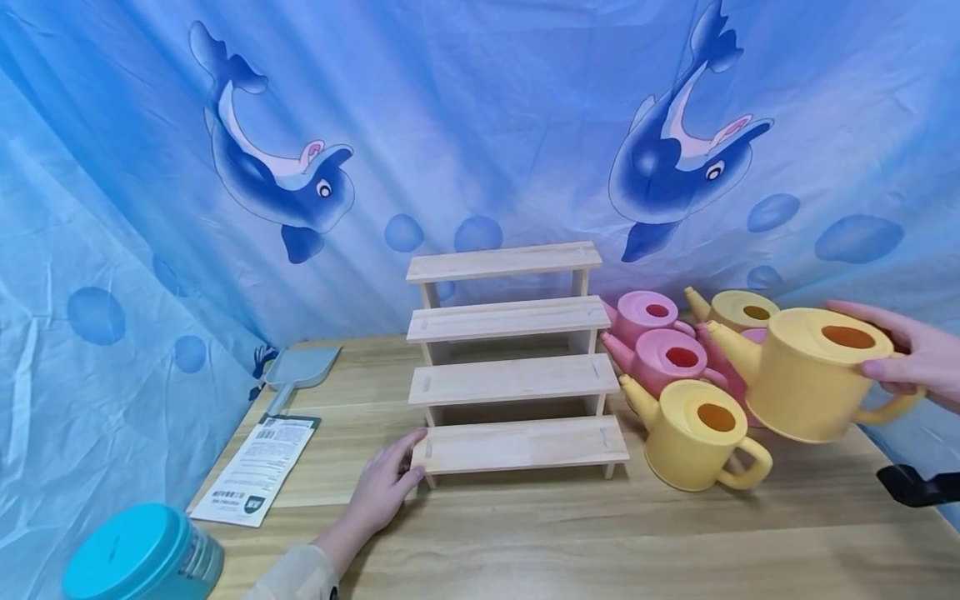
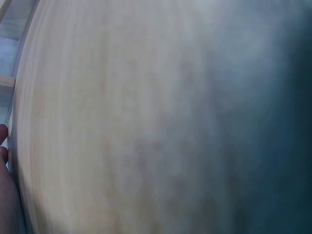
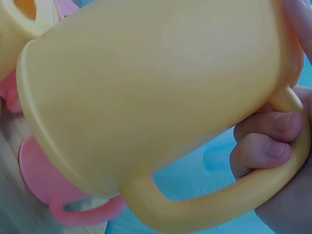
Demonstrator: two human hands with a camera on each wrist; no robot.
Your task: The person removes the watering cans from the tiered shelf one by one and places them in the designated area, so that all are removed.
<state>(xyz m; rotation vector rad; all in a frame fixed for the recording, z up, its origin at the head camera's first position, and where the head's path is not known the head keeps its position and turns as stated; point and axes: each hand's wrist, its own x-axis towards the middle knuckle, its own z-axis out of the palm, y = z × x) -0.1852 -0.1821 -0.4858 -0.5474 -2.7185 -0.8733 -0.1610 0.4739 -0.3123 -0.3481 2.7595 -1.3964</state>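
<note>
My right hand [image 1: 918, 350] grips a yellow watering can [image 1: 806, 392] by its handle, at the right of the head view. Its spout points left, and in the right wrist view the fingers [image 3: 261, 151] curl through the handle loop. At the left end of a wooden four-step stand [image 1: 517, 446], my left hand [image 1: 386, 479] holds the lowest board's end between fingers and thumb. Another yellow watering can [image 1: 686, 450] stands right of the stand. Behind it are pink watering cans [image 1: 660, 354] and a further yellow one [image 1: 723, 308], partly hidden by the held can.
A grey dustpan [image 1: 300, 367] and a white printed packet [image 1: 258, 475] lie left of the stand. A turquoise lidded tub [image 1: 142, 554] is at the near left corner. Some black object [image 1: 911, 485] juts in at the right edge. A blue dolphin curtain [image 1: 480, 125] hangs behind the table.
</note>
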